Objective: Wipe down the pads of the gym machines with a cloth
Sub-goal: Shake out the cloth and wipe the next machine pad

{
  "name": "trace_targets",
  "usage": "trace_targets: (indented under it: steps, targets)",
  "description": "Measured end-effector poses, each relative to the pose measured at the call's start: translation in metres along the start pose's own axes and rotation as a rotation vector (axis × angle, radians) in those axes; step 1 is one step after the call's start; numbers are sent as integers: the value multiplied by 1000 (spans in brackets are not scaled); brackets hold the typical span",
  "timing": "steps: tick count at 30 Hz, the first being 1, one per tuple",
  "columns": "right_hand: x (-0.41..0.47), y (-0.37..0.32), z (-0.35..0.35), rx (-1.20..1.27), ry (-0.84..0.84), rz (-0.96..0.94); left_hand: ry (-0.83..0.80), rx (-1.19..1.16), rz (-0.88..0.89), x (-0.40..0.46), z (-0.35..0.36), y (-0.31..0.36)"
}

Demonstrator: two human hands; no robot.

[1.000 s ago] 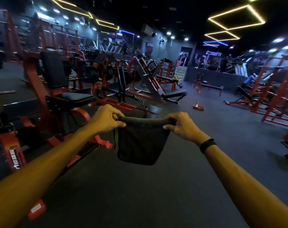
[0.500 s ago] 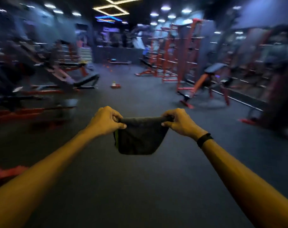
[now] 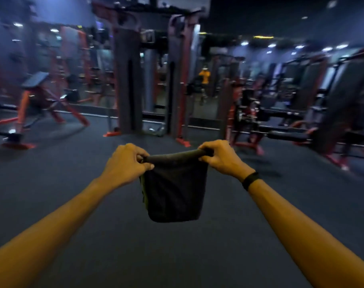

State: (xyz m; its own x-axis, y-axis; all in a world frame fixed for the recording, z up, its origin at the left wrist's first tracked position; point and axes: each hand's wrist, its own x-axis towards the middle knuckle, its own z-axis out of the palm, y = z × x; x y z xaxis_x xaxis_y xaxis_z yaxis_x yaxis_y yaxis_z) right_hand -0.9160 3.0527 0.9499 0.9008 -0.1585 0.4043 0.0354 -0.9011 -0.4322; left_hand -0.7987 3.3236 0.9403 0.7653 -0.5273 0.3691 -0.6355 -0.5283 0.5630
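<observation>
A dark folded cloth [image 3: 172,190] hangs in front of me above the floor, its top edge stretched taut. My left hand [image 3: 126,162] pinches the cloth's left top corner and my right hand [image 3: 221,157] grips the right top corner. Both arms reach straight out at chest height. A black band sits on my right wrist. Padded gym machines stand further off: a red-framed bench with a dark angled pad [image 3: 34,79] at the left, and a long dark pad [image 3: 287,136] on a red machine at the right. The view is blurred.
A tall cable station with two dark weight-stack columns [image 3: 128,80] stands straight ahead before a mirror wall. A row of dark machines [image 3: 332,90] lines the right side. A figure in a yellow top [image 3: 205,75] shows far back. Dark rubber floor [image 3: 94,204] lies below my arms.
The view has swung to the right: the red leg-press area left the frame and the cable station and right-hand machine row came in. Both hands kept hold of the cloth.
</observation>
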Motion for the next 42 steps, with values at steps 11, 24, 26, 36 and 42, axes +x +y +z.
trace_targets:
  steps: [11,24,26,36,42]
  targets:
    - [-29,265,-193,-208,190,221,-142,-165,321,194,230,211]
    - [103,491,-275,-351,279,267,-182,-284,464,463,398,302]
    - [137,524,-294,-359,297,283,-199,-302,483,516,416,315]
    - [277,727,-337,-347,341,379,-236,-327,548,741,550,369]
    - [349,859,-334,-319,293,393,-264,-300,543,853,649,377]
